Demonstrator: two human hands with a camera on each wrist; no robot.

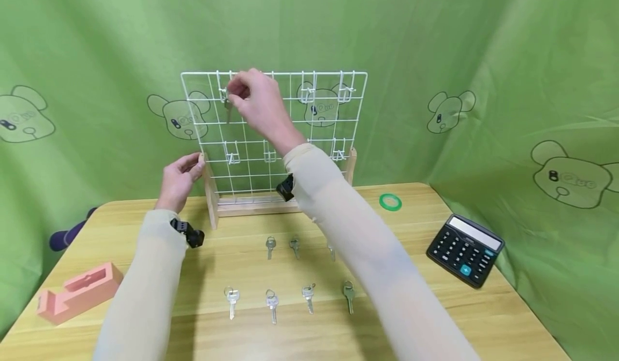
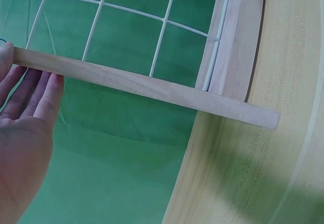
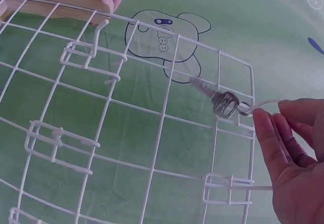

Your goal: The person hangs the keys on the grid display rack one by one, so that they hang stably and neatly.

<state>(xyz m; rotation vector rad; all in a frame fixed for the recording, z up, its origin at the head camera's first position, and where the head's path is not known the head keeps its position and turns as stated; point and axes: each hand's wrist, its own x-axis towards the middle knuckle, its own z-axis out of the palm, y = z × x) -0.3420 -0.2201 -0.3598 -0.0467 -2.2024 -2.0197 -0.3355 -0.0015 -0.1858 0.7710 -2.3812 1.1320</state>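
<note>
A white wire grid rack (image 1: 285, 142) stands upright in a wooden base, with several white hooks on it. My left hand (image 1: 180, 177) grips the top of its left wooden post (image 2: 126, 82), thumb on one side and fingers on the other. At the grid's upper left, my right hand (image 1: 261, 99) has thumb and fingertips at the small ring of a metal key (image 3: 226, 104). The key hangs below the fingers in the head view. A white hook end (image 3: 266, 103) shows between the ring and the fingertips in the right wrist view.
Several keys with rings lie in two rows on the wooden table, including a silver key (image 1: 232, 299) and a darker key (image 1: 348, 296). A calculator (image 1: 465, 251) and a green tape roll (image 1: 390, 202) lie to the right. A pink block (image 1: 79, 294) sits at the left.
</note>
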